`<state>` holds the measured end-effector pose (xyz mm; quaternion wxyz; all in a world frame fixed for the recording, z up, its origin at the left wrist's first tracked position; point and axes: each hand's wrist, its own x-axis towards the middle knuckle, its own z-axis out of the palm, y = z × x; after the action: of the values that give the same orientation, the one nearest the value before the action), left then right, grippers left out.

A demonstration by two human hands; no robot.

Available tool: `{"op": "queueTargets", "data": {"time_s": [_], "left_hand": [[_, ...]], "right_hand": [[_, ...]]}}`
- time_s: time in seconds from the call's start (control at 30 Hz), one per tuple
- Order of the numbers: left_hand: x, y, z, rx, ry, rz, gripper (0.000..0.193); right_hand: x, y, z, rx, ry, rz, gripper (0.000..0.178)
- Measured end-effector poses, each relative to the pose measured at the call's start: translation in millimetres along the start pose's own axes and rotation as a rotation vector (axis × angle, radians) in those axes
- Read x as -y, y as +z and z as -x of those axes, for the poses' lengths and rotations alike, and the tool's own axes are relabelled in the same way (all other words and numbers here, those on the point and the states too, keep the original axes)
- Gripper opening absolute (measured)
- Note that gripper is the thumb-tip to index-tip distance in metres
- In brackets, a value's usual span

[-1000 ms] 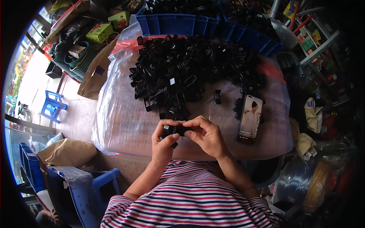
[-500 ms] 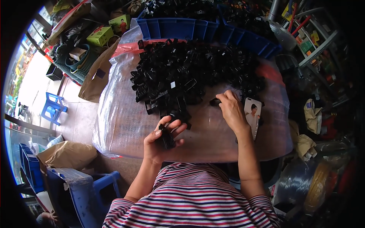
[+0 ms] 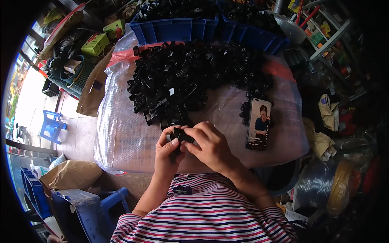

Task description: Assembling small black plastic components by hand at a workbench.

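Both hands meet over the near edge of the table, fingers closed around a small black plastic part [image 3: 180,135]. My left hand [image 3: 165,152] grips it from the left side with the thumb on top. My right hand [image 3: 212,148] pinches at its right side with thumb and fingertips. Fingers cover much of the part, so its exact shape is hidden. Just beyond the hands spreads a large heap of similar black plastic parts [image 3: 182,77]. Another small dark piece [image 3: 182,189] lies against my striped shirt, below the hands.
A phone [image 3: 259,125] showing a person on its screen stands on the right of the plastic-covered table [image 3: 113,133]. Blue bins [image 3: 174,31] filled with black parts line the far edge. A blue stool [image 3: 53,126] is at left; spools [image 3: 320,190] sit at lower right.
My right hand has come left and toward me from the table beside the phone, joining my left hand at the black part. A dark piece now shows on my shirt. The view has shifted slightly.
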<state>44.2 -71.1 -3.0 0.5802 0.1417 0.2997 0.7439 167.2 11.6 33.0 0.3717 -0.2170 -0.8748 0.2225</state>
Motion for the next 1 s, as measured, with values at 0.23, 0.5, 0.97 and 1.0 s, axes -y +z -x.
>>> {"op": "queueTargets", "data": {"time_s": [0.23, 0.5, 0.97, 1.0], "left_hand": [[3, 5, -13, -0.046, 0.171, -0.203, 0.035], [-5, -8, -31, -0.098, 0.082, -0.102, 0.033], [-17, -38, -24, 0.052, 0.022, 0.278, 0.041], [-16, -37, -24, 0.048, -0.002, 0.304, 0.041]], "right_hand": [[-10, 7, -6, -0.049, 0.021, -0.016, 0.035], [-56, -12, -32, -0.088, 0.057, 0.042, 0.02], [-155, 23, -60, -0.076, 0.182, 0.467, 0.021], [-156, 21, -60, -0.099, 0.161, 0.468, 0.02]]}}
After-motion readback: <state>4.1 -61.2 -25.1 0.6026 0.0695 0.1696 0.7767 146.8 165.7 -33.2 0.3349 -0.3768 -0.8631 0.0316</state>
